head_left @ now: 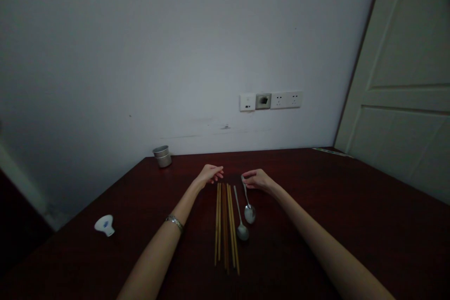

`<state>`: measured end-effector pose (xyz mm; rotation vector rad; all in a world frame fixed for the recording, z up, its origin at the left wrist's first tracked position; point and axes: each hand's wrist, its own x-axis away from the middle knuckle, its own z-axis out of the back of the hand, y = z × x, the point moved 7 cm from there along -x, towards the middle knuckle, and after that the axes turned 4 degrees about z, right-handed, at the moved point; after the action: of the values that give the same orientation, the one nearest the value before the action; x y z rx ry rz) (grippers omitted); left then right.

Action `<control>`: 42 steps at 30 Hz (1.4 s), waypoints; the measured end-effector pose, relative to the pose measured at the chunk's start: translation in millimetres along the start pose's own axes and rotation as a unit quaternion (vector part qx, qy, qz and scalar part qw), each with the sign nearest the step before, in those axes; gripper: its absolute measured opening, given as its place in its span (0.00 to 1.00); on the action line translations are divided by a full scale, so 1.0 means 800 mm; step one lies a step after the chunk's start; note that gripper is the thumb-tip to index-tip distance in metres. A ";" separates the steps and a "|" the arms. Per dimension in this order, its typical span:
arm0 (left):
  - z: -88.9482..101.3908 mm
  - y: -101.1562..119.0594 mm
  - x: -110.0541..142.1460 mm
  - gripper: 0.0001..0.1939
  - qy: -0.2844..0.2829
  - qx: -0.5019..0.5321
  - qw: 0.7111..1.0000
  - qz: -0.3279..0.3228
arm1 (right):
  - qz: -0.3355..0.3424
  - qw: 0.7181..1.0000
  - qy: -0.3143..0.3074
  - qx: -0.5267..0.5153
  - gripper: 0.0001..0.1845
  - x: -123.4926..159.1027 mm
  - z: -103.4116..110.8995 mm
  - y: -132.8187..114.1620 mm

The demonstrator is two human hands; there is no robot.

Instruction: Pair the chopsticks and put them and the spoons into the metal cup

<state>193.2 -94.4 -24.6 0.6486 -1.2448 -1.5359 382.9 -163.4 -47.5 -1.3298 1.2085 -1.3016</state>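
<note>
Several wooden chopsticks [225, 227] lie side by side on the dark red table [316, 225], pointing away from me. Two metal spoons lie to their right, the nearer spoon [240, 222] with its bowl toward me and the farther spoon [248, 204] beside it. My left hand [210, 174] hovers at the far tips of the chopsticks with fingers lightly curled, holding nothing I can see. My right hand [258, 179] pinches the handle end of the farther spoon.
A small metal cup [162, 156] stands at the table's back left edge by the wall. A white ceramic spoon rest or small dish [104, 225] lies at the left. Wall sockets [270, 101] sit above the table; a door [404, 103] is at right.
</note>
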 end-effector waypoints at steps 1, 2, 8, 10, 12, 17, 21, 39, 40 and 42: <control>0.001 -0.003 -0.001 0.19 0.002 0.001 1.000 0.004 | -0.003 1.000 -0.001 0.006 0.12 0.000 -0.001 0.001; 0.003 -0.006 -0.002 0.19 0.004 0.002 1.000 0.006 | -0.006 1.000 -0.003 0.014 0.12 0.000 -0.001 0.002; 0.011 -0.024 -0.006 0.20 0.015 0.008 1.000 0.022 | -0.023 0.996 0.000 0.085 0.08 0.003 -0.007 0.004; 0.012 -0.029 -0.007 0.20 0.018 0.014 0.999 0.027 | -0.031 0.993 0.009 0.118 0.08 0.002 -0.008 0.006; 0.013 -0.032 -0.008 0.20 0.018 0.021 0.999 0.029 | -0.038 0.988 0.018 0.151 0.07 0.000 -0.007 0.007; 0.013 -0.033 -0.006 0.18 0.006 0.034 0.999 0.025 | -0.044 0.975 0.028 0.214 0.07 0.001 -0.009 0.007; 0.012 -0.031 -0.005 0.17 -0.004 0.035 0.999 0.018 | -0.042 0.969 0.026 0.240 0.09 0.007 -0.014 0.004; 0.012 -0.036 -0.011 0.14 -0.011 0.028 0.999 -0.012 | -0.040 0.963 0.013 0.267 0.11 0.017 -0.020 -0.002; 0.012 -0.036 -0.012 0.14 -0.011 0.027 1.000 -0.012 | -0.039 0.962 0.013 0.270 0.11 0.017 -0.021 -0.002; 0.013 -0.037 -0.013 0.15 -0.008 0.025 1.000 -0.010 | -0.038 0.962 0.016 0.270 0.12 0.018 -0.021 -0.002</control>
<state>177.0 -82.3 -50.6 0.6848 -1.2966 -1.5340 365.8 -177.2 -43.0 -0.9630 0.7450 -1.5704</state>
